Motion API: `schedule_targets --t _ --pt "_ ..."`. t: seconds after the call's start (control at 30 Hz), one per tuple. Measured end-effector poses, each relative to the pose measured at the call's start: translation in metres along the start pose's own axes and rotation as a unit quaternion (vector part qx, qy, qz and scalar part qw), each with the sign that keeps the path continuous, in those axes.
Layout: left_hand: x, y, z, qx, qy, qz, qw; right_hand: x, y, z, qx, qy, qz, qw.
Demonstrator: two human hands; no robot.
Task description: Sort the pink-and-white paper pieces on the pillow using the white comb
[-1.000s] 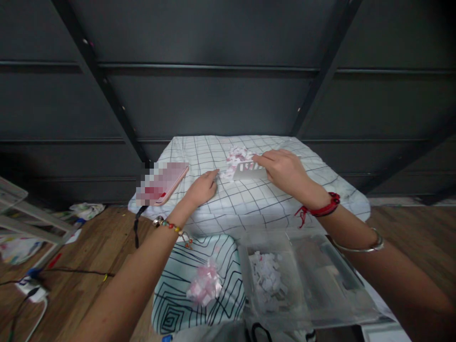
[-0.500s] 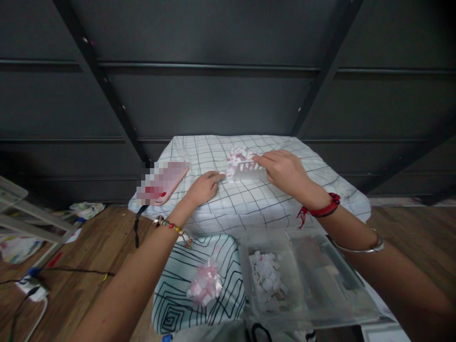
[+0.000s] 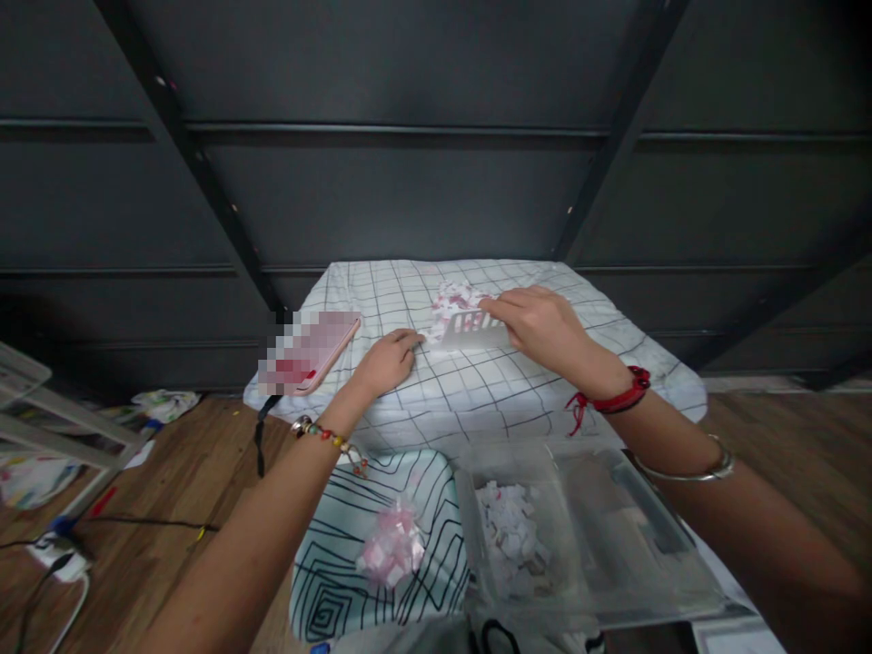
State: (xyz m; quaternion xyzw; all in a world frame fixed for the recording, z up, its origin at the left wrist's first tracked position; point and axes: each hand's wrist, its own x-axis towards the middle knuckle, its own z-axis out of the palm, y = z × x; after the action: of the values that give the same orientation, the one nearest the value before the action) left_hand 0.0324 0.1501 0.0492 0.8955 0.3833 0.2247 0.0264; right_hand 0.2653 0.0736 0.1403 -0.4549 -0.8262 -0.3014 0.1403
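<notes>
White slotted plastic piece [image 3: 473, 336] pinched in your right hand [image 3: 545, 325]; left hand [image 3: 387, 363] beside paper scraps [image 3: 456, 298], grip can't tell. Likely gathering; next calls for a low edge.

The slotted tool [image 3: 472, 340] looks smooth plastic, the scraps [image 3: 456, 297] paper.

R hand [image 3: 545, 325] w/ slotted tool [image 3: 475, 336]
</notes>
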Motion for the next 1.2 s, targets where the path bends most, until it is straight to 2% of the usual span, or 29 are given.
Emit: schedule_targets --t 0.3,0.47,0.77,1.0,1.2 --pt "0.000 0.000 0.000 0.004 0.000 -0.006 1.000 -0.004 0.002 -0.004 -0.050 0.018 0.011 0.999" --pt "0.000 -0.001 0.001 0.000 0.004 -0.002 1.000 -0.002 -0.008 0.000 -0.012 0.048 0.017 0.999" --pt "-0.001 0.001 -0.002 -0.009 0.011 -0.027 1.000 -0.004 -0.015 0.003 0.076 0.044 -0.006 0.996" --pt "-0.001 0.002 -0.003 0.009 0.015 -0.068 0.998 -0.004 -0.021 0.003 0.056 0.050 -0.001 0.997" --pt "-0.001 0.003 -0.002 0.019 0.026 -0.083 0.996 -0.007 -0.021 0.000 0.092 0.058 -0.019 0.994"
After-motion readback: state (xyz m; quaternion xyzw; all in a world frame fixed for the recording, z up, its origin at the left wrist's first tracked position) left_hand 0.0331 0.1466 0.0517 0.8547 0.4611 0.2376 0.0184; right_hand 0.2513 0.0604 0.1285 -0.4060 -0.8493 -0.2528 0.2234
